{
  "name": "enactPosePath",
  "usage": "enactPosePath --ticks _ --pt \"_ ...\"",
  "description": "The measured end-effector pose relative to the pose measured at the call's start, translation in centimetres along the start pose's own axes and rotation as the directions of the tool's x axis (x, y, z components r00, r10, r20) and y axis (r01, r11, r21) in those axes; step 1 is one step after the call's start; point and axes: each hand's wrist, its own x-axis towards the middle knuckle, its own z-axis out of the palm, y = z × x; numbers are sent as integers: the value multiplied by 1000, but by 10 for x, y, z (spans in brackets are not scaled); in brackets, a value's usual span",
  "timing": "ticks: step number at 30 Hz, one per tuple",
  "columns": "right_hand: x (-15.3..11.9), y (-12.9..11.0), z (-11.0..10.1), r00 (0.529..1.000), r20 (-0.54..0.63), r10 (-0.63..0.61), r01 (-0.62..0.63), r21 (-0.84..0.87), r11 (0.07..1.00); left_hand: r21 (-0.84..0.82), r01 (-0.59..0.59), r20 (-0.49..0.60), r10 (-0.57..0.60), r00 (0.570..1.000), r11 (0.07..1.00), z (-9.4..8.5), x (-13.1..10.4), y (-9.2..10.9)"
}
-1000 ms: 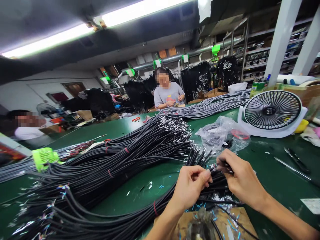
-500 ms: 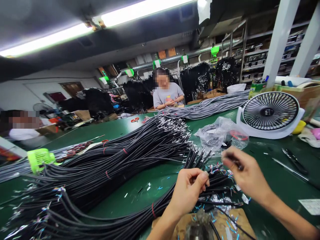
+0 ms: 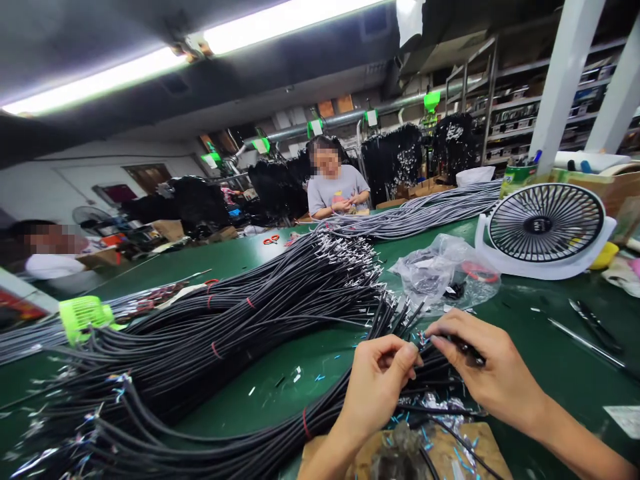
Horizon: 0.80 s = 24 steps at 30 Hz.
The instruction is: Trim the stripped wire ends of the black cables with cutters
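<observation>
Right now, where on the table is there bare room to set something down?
Bare green shows between the right forearm, rod and white card, and beyond the black cables, left of the grey cables. Crowded: around the left hand and right hand, with cable ends and scraps.

Bright tube lt [image 3: 280, 21], dk ceiling [image 3: 250, 83]; wht wall [image 3: 43, 181] L, shelves [image 3: 520, 107] R.

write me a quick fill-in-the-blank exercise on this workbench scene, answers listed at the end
1. The tabletop is coloured ____.
2. The front bundle of black cables is tied with a ____ band.
3. The person's hand nearer the white fan is the ____ one.
4. The far cables, beyond the black ones, are coloured ____.

Missing words: green; red; right; grey
</observation>
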Motion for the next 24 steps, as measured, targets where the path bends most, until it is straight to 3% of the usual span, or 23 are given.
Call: enactPosePath --ticks 5,11,16,21,24 --pt "-4 2 7 999 13 35 -35 -16 999 27 -69 -63 71 995 997 4 0 -7" --pt "-5 -5 12 966 57 251 -255 105 961 94 -152 -106 161 981 984 6 -1 -11" --pt "-3 -5 11 936 98 338 -351 211 912 217 -221 -84 244 966 951 5 -3 -7" --pt "1 -5 6 961 -18 276 -273 97 957 234 -231 -122 265 957 944 4 -4 -6" --pt "-1 -4 3 987 -146 60 -69 -59 996 210 -220 -166 257 952 953 4 -5 -7"
